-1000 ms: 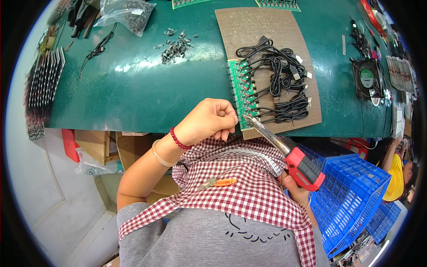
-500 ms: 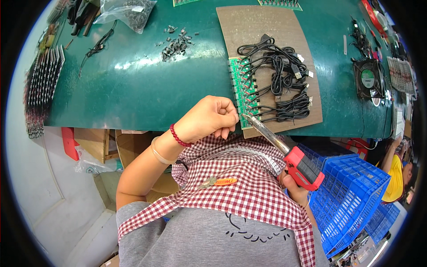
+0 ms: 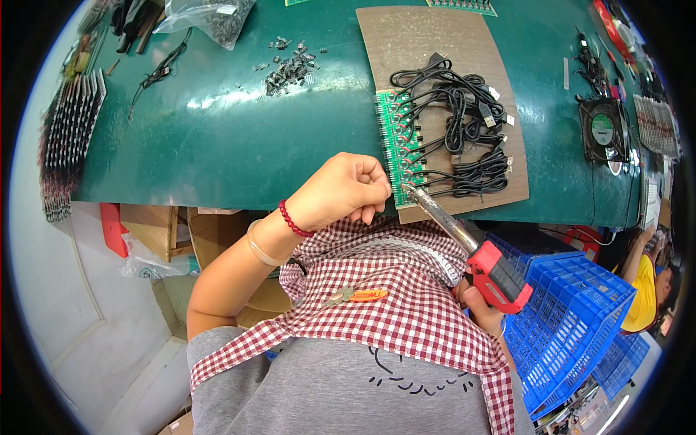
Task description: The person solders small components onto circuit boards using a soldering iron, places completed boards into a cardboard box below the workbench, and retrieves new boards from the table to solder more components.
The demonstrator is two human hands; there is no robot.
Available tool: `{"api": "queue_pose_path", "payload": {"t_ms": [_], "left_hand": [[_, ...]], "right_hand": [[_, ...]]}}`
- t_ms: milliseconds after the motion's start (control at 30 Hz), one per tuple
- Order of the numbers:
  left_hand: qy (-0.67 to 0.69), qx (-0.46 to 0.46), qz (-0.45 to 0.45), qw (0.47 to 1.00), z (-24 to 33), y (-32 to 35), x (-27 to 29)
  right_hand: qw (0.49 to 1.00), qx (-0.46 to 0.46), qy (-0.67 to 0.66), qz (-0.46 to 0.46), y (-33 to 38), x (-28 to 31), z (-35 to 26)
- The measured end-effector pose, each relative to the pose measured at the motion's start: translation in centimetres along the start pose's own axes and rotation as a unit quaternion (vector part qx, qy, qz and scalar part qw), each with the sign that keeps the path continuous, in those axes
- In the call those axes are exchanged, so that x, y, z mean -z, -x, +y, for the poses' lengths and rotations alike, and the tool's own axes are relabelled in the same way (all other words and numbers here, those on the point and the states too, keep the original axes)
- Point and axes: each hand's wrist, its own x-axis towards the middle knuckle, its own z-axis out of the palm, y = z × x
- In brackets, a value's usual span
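Observation:
A strip of green circuit boards (image 3: 395,138) lies along the left side of a brown board. Rows of pins stick out from its left edge, and bundled black USB cables (image 3: 471,174) run off to its right. My right hand (image 3: 482,308) is closed round the red and black handle of a soldering iron (image 3: 500,279). The iron's tip meets the strip's near end, or hovers just over it. Beside that end, my left hand (image 3: 357,188) is closed in a pinch at the pins' edge; what its fingers hold, if anything, is hidden.
The brown board (image 3: 435,36) rests on a green table (image 3: 181,159). Small black pin connectors (image 3: 290,72) lie in a loose pile, near a clear plastic bag (image 3: 210,22). A black fan (image 3: 603,130) stands at the right. Blue crates (image 3: 573,312) and another person (image 3: 641,297) are beyond my right arm.
The iron and my right hand have shifted slightly right in the picture, as have the brown board and circuit strip. My left hand keeps its pinch beside the strip.

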Motion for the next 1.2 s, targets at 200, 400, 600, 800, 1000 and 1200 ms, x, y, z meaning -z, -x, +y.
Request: {"api": "queue_pose_path", "payload": {"t_ms": [200, 400, 600, 800, 1000, 1200], "left_hand": [[-0.004, 0.001, 0.004, 1.0, 0.0, 0.0, -0.1], [-0.006, -0.002, 0.009, 1.0, -0.1, -0.1, -0.1], [-0.01, 0.0, 0.008, 1.0, 0.0, -0.1, -0.2], [-0.006, -0.001, 0.015, 1.0, 0.0, 0.1, -0.3], [-0.007, -0.002, 0.02, 1.0, -0.2, 0.1, -0.5], [-0.274, -0.158, 0.16, 0.935, 1.3, 0.5, 2.9]], "right_hand": [[1.0, -0.004, -0.018, 0.012, 0.0, -0.4, -0.3], [0.995, -0.012, 0.096, -0.037, 0.4, 0.6, 0.7], [0.993, 0.002, 0.11, -0.049, 0.5, 0.7, 0.3], [0.997, -0.014, -0.075, -0.002, 0.6, -0.5, -1.7], [0.999, 0.004, -0.053, -0.013, 0.6, -0.3, -1.6], [0.989, 0.026, -0.144, 0.004, 0.1, -0.8, -2.1]]}}
